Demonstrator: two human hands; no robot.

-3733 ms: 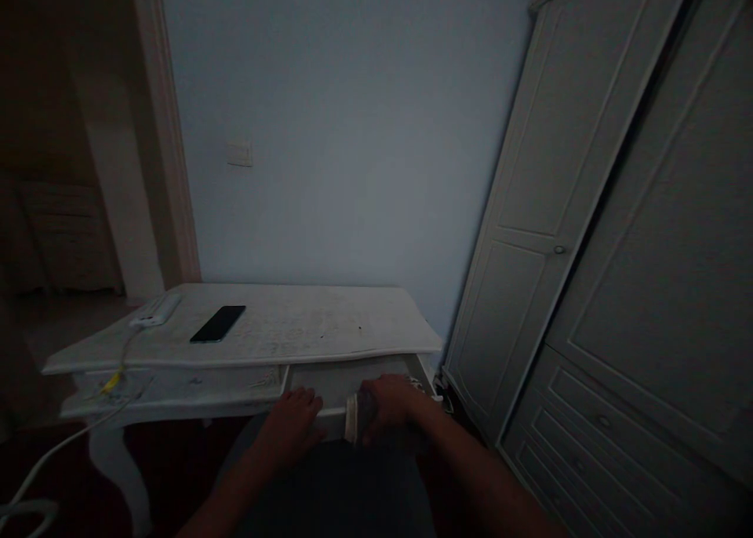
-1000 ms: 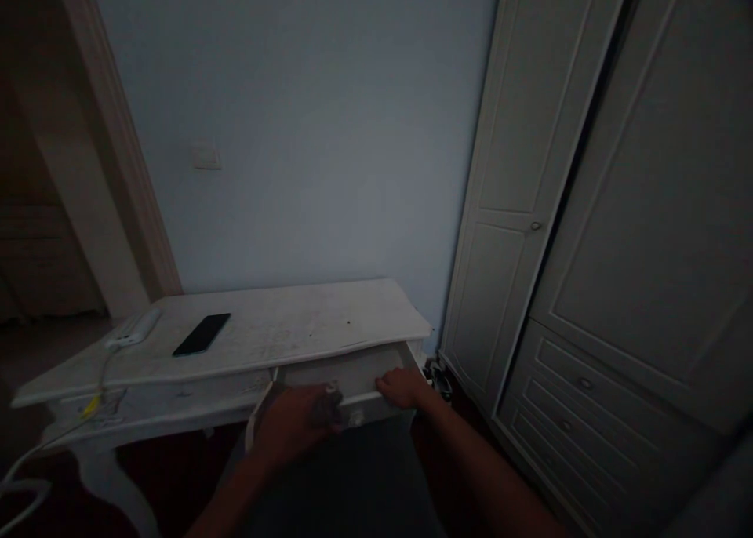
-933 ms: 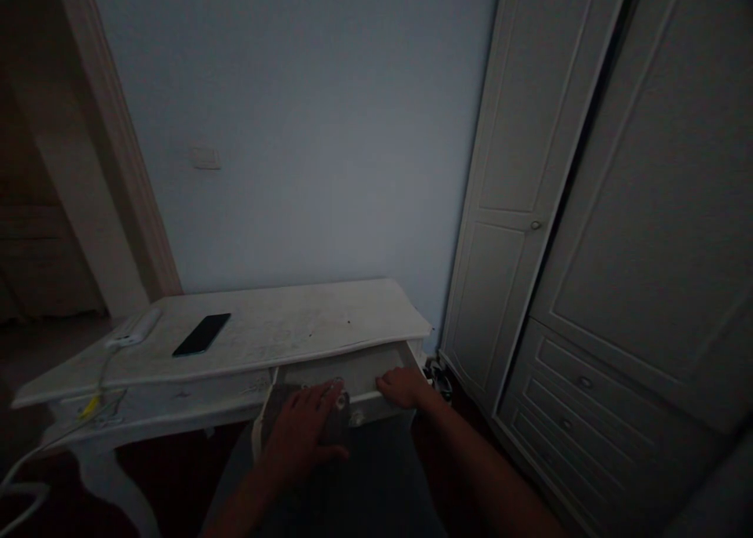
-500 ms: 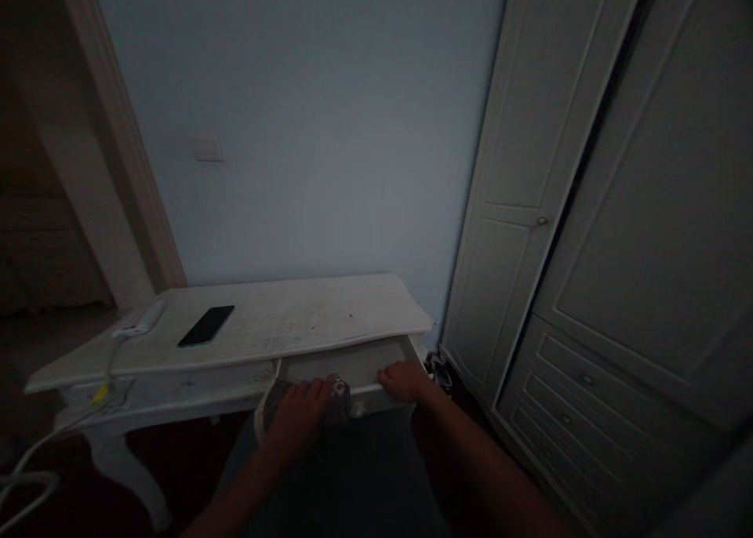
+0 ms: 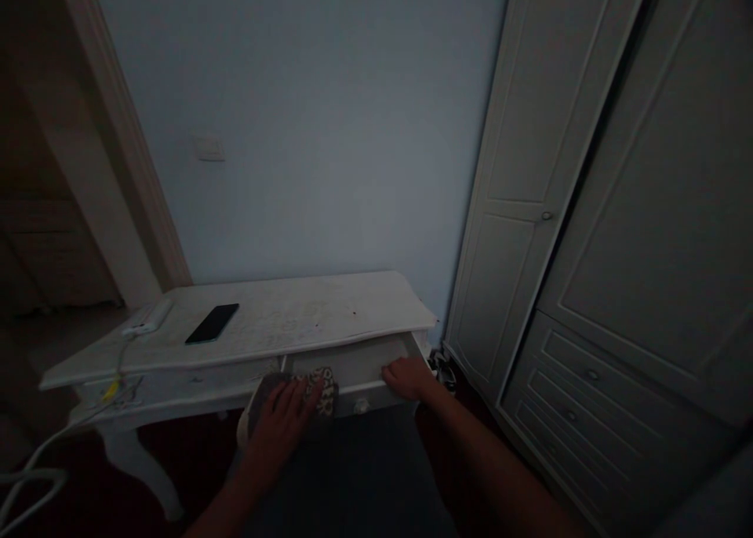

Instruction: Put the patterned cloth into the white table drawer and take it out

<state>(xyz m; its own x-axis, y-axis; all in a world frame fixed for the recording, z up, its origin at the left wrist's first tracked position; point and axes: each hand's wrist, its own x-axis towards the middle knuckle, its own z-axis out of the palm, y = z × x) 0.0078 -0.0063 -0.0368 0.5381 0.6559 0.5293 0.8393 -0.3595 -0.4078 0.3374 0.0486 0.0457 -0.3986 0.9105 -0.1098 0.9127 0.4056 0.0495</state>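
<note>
My left hand [image 5: 289, 403] lies over a soft grey cloth item [image 5: 327, 393] with a dark-and-light spotted patch and a pale edge, its fingers curled over the top. The cloth overlaps the left part of the front of a pulled-out drawer [image 5: 347, 364]. My right hand [image 5: 405, 377] is closed over the drawer's front edge near its right corner. Below that edge a round knob [image 5: 361, 405] shows between my hands. The part of the drawer's inside that I can see is pale and bare; the rest is hidden by the cloth and my hands.
The drawer belongs to a worn white table [image 5: 329, 303] against a blue wall. On its left lie a dark phone [image 5: 212, 323] and a white power strip [image 5: 148, 317] with a cable. A wardrobe [image 5: 518, 271] stands at the right, with shoes [image 5: 442, 369] beside it on the floor.
My left hand and the cloth have shifted left and slightly down, showing more of the spotted patch and the knob. My right hand stays on the drawer's edge.
</note>
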